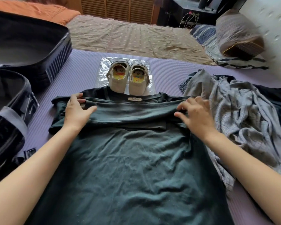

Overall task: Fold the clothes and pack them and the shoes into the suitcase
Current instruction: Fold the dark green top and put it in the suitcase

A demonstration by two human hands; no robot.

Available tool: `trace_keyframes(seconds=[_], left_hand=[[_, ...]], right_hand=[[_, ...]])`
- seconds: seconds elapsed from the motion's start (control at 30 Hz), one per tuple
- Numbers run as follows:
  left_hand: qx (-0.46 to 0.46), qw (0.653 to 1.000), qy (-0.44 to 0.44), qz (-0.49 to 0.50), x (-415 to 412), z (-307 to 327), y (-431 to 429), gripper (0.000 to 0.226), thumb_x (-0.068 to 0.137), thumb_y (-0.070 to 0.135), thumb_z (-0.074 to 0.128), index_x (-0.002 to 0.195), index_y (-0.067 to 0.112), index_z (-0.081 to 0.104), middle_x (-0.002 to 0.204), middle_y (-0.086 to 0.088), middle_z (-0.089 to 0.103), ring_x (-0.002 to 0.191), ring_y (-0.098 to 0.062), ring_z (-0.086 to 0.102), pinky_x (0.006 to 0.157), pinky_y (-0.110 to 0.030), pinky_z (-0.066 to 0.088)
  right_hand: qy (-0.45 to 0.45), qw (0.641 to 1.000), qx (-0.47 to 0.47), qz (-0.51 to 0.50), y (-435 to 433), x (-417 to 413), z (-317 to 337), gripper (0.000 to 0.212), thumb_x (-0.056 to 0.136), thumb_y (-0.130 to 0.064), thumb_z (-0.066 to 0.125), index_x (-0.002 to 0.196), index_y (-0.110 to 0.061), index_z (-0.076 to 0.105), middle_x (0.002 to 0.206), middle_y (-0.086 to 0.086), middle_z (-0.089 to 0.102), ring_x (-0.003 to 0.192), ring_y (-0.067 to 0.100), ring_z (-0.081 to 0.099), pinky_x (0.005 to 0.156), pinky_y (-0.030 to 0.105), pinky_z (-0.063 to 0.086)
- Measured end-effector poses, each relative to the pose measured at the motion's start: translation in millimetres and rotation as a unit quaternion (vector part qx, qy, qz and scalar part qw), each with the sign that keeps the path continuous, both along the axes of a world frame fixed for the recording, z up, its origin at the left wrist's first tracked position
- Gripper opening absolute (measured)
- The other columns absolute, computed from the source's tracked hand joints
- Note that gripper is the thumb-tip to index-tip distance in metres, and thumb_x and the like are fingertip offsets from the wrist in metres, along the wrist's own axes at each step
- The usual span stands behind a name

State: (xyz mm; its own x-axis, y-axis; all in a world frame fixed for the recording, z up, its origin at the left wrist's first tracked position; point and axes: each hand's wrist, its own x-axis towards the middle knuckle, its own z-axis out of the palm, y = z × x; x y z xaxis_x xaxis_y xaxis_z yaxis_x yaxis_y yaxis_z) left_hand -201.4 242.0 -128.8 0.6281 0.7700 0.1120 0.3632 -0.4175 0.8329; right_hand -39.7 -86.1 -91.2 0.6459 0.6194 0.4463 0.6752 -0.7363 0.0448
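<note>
Holding the dark green shirt point(128, 159) near its neck, you have one hand at each shoulder. Your left hand point(79, 111) pinches a fold of the cloth between thumb and fingers. Your right hand point(196, 116) bends its fingers down onto the same fold on the other side and grips it. The shirt lies flat on the purple mat point(81, 65), right in front of you. Its neck is at the far end, just beside the toes of the shoes point(128, 78).

The shirt looks soft, thin and light. It will likely flop and wrinkle, and it cannot keep a shape by itself. The best places to hold it seem to be the two shoulders or the two side edges, with both hands at once, so it folds straight. The shoes look small and firm, so you could lift them by their sides.

The shoes stand side by side on a clear plastic bag point(104, 75), not inside it. The suitcase point(60, 51) lies open at your left. In its far half you can see only dark lining. The near half is too dark to tell. A heap of grey and blue clothes point(225, 111) lies at your right, not yet folded.
</note>
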Motion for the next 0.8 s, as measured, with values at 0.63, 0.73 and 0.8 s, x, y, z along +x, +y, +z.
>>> trace_keyframes(seconds=[0.63,0.73,0.8], left_hand=[[0.125,0.992,-0.03,0.016,-11.8,-6.6,-8.0,0.03,0.082,-0.004,0.063,0.11,0.006,0.065,0.115,-0.018,0.055,0.086,-0.022,0.057,0.092,-0.026,0.041],[0.081,0.996,-0.028,0.035,-11.0,-7.6,2.5,0.027,0.082,0.001,0.066,0.106,0.012,0.067,0.114,-0.017,0.06,0.069,-0.011,0.055,0.089,-0.022,0.042],[0.076,0.996,-0.017,0.035,-11.8,-8.0,3.6,0.025,0.081,0.003,0.066,0.104,0.014,0.068,0.112,-0.016,0.061,0.072,-0.015,0.059,0.088,-0.022,0.042]], right_hand=[[0.07,0.996,-0.026,0.052,-60.8,-0.7,1.1,0.005,0.078,-0.021,0.057,0.08,-0.025,0.06,0.095,-0.012,0.067,0.107,0.015,0.046,0.095,0.025,0.011],[0.108,0.993,-0.008,0.054,-67.4,4.6,0.3,0.01,0.077,-0.021,0.053,0.082,-0.026,0.06,0.1,-0.011,0.07,0.109,0.005,0.042,0.104,0.02,0.002],[0.103,0.992,-0.05,0.055,-69.7,2.6,-4.9,0.009,0.076,-0.023,0.054,0.08,-0.027,0.061,0.102,-0.011,0.071,0.111,0.007,0.044,0.107,0.023,0.001]])
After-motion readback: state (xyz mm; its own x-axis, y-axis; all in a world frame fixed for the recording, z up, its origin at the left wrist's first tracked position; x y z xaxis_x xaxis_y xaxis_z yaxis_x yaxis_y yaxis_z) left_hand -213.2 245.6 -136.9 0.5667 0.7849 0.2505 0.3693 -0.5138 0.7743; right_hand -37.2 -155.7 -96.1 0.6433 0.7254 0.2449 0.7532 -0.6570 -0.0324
